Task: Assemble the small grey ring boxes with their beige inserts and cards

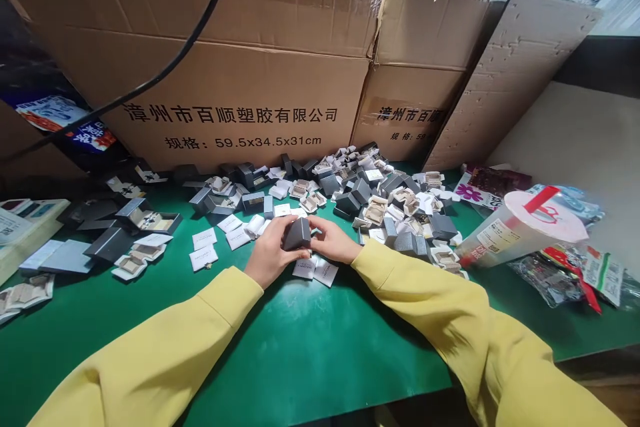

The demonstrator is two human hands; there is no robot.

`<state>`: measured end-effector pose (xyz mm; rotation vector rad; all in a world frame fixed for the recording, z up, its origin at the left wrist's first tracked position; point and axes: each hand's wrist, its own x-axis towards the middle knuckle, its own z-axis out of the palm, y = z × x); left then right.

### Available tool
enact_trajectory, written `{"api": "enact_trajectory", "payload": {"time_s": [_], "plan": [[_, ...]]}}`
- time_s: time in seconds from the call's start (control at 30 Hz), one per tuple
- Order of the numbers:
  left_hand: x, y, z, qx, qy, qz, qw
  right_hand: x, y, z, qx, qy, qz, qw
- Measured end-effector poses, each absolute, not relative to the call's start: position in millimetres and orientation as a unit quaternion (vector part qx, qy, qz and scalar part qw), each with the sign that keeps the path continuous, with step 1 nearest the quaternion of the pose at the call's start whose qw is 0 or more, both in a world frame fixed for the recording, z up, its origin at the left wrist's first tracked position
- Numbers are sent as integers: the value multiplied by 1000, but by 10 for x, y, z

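Note:
A small dark grey jewellery box [297, 235] is held between my two hands above the green table [310, 340]. My left hand [273, 250] wraps round its left side, thumb along the near lower edge. On the other side, the fingers of my right hand [333, 240] press against the box. Below the hands lie small white printed cards [325, 271]. More white cards [203, 248] rest left of my left hand. Behind and to the right is a heap of dark boxes and pale inserts [380, 203].
Large cardboard cartons [240, 93] stand along the back. A lidded plastic cup [520, 227] leans at the right beside snack packets [565, 273]. Open boxes [147, 219] lie at the left. A black cable [185, 47] hangs across the upper left.

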<state>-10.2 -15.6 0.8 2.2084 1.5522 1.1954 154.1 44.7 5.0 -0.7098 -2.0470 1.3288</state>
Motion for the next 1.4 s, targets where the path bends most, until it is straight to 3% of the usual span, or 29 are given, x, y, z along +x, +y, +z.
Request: {"api": "enact_trajectory", "payload": {"time_s": [0.23,0.4,0.47,0.67,0.77,0.97,1.2,1.4], "plan": [[-7,-98,148,801,459,381,-53,1542,449,100,-260,-666,586,383],[247,65,334,808,469,357,3,1722,566,263,-323,-672,552,374],[341,134,410,810,474,345,-5,1873,665,362,-363,-724,469,353],[523,196,472,830,459,315,-33,2313,857,647,-468,-839,-4,279],[505,140,348,853,446,270,-25,2268,744,654,-456,-847,-101,253],[160,29,-19,788,591,171,-17,1853,438,258,-339,-917,-50,206],[-106,-21,-88,827,534,174,-23,1840,522,-5,-308,-919,26,246],[-171,-6,-71,829,518,209,-9,1868,562,-2,-289,-929,40,227]]}}
